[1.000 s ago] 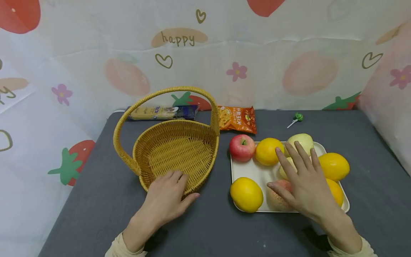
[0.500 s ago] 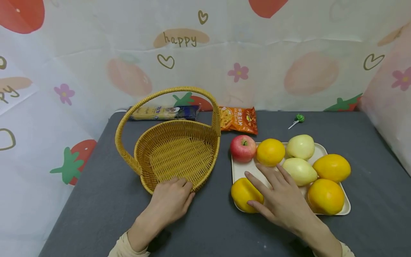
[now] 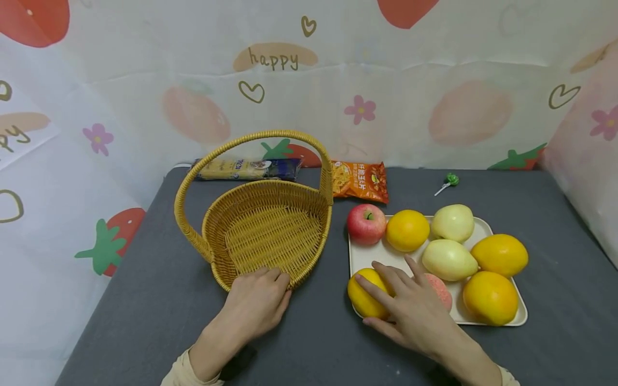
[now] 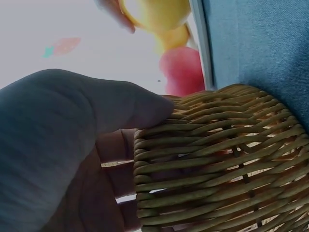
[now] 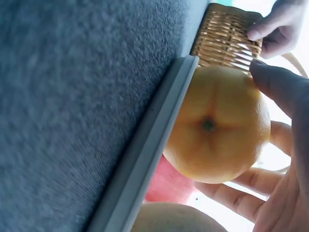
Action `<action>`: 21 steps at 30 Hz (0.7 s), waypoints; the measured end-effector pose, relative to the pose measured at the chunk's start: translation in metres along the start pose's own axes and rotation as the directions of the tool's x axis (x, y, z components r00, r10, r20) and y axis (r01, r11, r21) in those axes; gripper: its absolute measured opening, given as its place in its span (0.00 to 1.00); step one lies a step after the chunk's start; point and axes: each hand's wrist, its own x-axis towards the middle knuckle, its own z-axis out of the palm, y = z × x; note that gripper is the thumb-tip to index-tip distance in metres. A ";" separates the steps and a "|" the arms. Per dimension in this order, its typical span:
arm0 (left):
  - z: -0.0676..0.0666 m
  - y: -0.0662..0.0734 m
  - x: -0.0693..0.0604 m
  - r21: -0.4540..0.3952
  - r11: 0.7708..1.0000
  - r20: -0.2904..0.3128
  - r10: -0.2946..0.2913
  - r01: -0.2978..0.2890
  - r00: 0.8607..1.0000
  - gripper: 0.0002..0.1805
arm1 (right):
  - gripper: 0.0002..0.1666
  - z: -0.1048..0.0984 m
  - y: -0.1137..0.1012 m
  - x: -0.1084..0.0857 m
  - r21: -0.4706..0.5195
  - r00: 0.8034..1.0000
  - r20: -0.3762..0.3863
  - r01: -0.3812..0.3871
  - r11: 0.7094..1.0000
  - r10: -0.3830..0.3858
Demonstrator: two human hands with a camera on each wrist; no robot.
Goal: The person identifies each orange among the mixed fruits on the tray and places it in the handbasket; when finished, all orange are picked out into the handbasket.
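Note:
My left hand (image 3: 258, 300) grips the front rim of a yellow wicker basket (image 3: 270, 230); in the left wrist view, the thumb (image 4: 140, 106) lies on the outer weave and the fingers go behind the rim. At the front left corner of a cream tray (image 3: 359, 260), my right hand (image 3: 410, 308) holds a yellow-orange orange (image 3: 364, 292). The right wrist view shows its thumb (image 5: 275, 82) at one side of the orange and its fingers curved round the other. The orange sits low by the tray's edge. Partly hidden behind this hand is a pinkish peach (image 3: 440, 292).
Also on the tray are a red apple (image 3: 367, 225), another orange (image 3: 407, 230), pale green pears (image 3: 449, 260) and more yellow fruit (image 3: 490, 297). Behind stand a noodle pack (image 3: 246, 169), an orange snack bag (image 3: 359, 181) and a green lollipop (image 3: 451, 179). A printed cloth backs the table.
My right hand has moved left and towards me, from above the peach and pears to the front left orange. My left hand has closed its thumb in against the basket rim.

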 end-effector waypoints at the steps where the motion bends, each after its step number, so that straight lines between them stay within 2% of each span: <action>1: 0.000 0.000 0.000 -0.003 1.000 -0.003 0.001 -0.001 1.000 0.12 | 0.39 0.000 0.000 0.000 0.004 1.000 0.006 0.002 1.000 -0.002; 7: -0.001 0.000 -0.001 -0.005 1.000 -0.015 0.005 -0.005 1.000 0.11 | 0.43 0.002 -0.001 0.000 0.023 1.000 0.007 0.000 1.000 -0.001; 14: 0.000 0.000 -0.001 0.005 1.000 -0.020 0.012 -0.012 1.000 0.10 | 0.43 0.003 -0.001 0.000 0.035 1.000 -0.019 0.017 0.999 -0.017; 21: 0.000 0.000 -0.001 0.001 1.000 -0.016 0.014 -0.014 1.000 0.10 | 0.45 0.002 -0.001 0.001 0.034 1.000 -0.008 0.016 0.999 -0.016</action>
